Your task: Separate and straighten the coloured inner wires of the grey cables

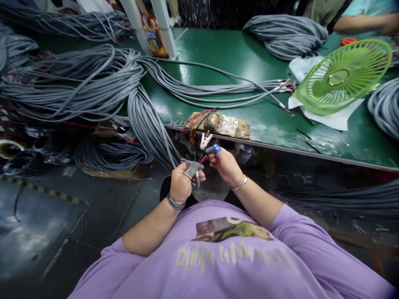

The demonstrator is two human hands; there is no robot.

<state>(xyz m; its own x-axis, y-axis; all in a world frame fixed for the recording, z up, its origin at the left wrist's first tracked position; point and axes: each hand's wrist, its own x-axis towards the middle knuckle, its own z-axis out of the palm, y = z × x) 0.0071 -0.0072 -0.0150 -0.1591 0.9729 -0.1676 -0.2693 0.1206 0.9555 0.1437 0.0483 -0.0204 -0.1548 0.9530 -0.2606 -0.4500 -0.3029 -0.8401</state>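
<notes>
My left hand (181, 184) is closed around the end of a grey cable (197, 181), with thin coloured wires (186, 160) fanning out above the fist. A grey cover wraps its thumb. Beside it, my right hand (227, 167) has its fingers pinched together at the tips of the red wires (203, 159); what lies between them is too small to make out. Blue tape and a grey cover are on its fingers. Just beyond both hands, a pale pink clip (206, 140) hangs at the table edge.
Thick bundles of grey cable (93, 83) lie on the green table (208, 47) at left and drape over its edge. A taped block (229, 125) sits at the front edge. A green fan (339, 79) and a cable coil (286, 36) are at right, near another person's arm (358, 23).
</notes>
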